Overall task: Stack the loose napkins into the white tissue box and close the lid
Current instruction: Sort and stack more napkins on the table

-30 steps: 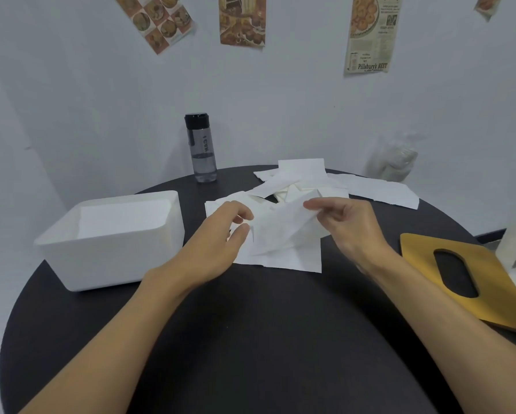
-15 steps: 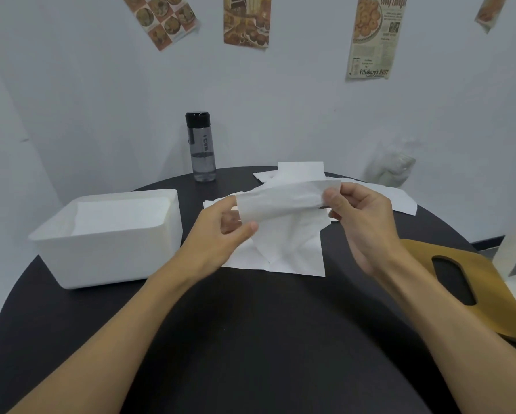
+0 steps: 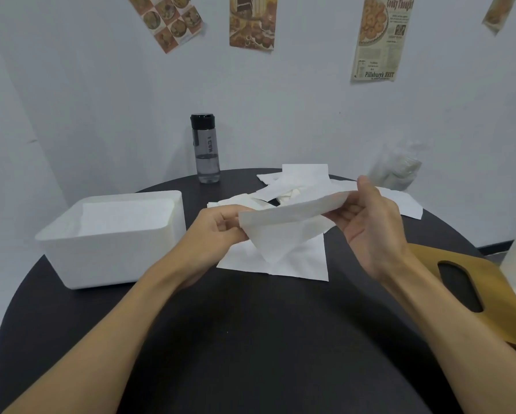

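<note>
- A napkin [image 3: 292, 216] is held just above the middle of the table [image 3: 250, 354], stretched between both hands. Its lower part droops in a soft fold toward a flat napkin [image 3: 298, 264] lying beneath.
- The napkin's left edge is pinched by the left hand [image 3: 218, 231] with curled fingers. The right edge is pinched by the right hand [image 3: 367, 222], thumb on top.
- The other loose napkins [image 3: 298, 180] are heaped at 12 to 1 o'clock. The white tissue box [image 3: 113, 264] stands open at 9 o'clock. The tan lid [image 3: 496, 282], with an oval slot, lies at 3 o'clock.
- The napkin is judged very light, limp and easily creased or torn. A light hold at two opposite edges, kept gently taut, is advised so that it can be laid flat.
- White sheets appear to lie in the box, but their number cannot be made out against the white walls.
- The lid's right side is cut off by the frame. The overlapping heap cannot be counted.
- A bottle [image 3: 206, 150] stands at 12 o'clock.
</note>
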